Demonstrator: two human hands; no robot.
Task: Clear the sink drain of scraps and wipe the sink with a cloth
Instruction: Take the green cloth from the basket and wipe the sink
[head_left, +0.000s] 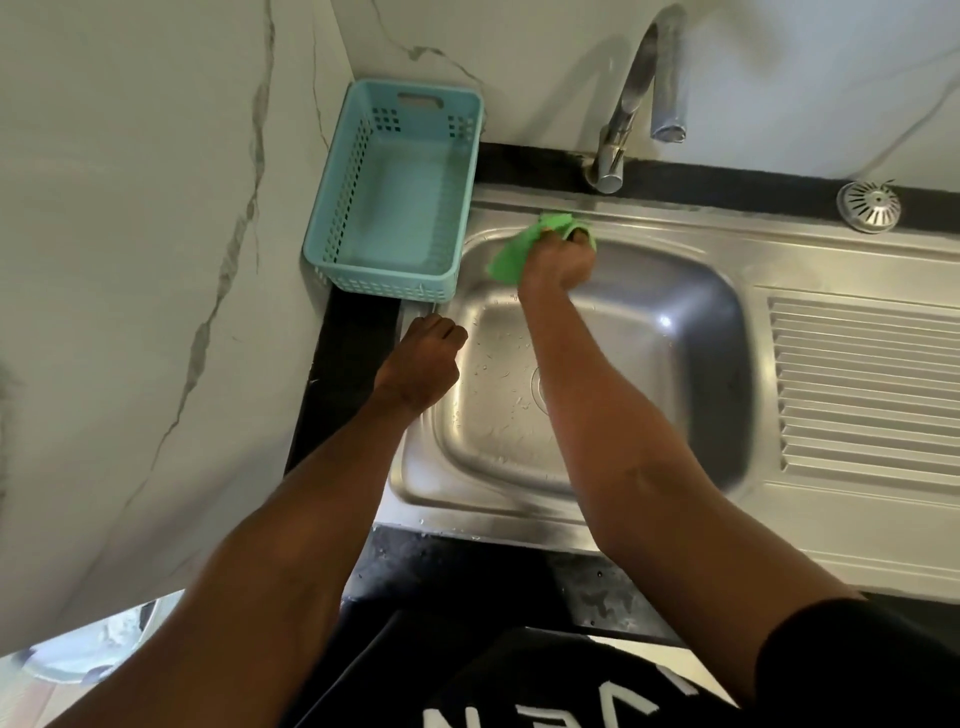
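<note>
Green cloth (511, 254) bunched in right hand (558, 265) at sink (597, 499) back rim; left hand (423, 364) fisted, empty.

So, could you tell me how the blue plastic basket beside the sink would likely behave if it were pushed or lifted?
The basket holds nothing and has perforated walls, so it is probably light. It would likely slide on the smooth counter. Its wide, flat base makes tipping unlikely.

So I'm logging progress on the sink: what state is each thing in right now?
green cloth: bunched, held at the sink's back rim
right hand: grips the cloth
left hand: curled, empty, at the sink's left rim
sink: wet droplets
faucet: off
strainer: out, on counter
basket: empty
</note>
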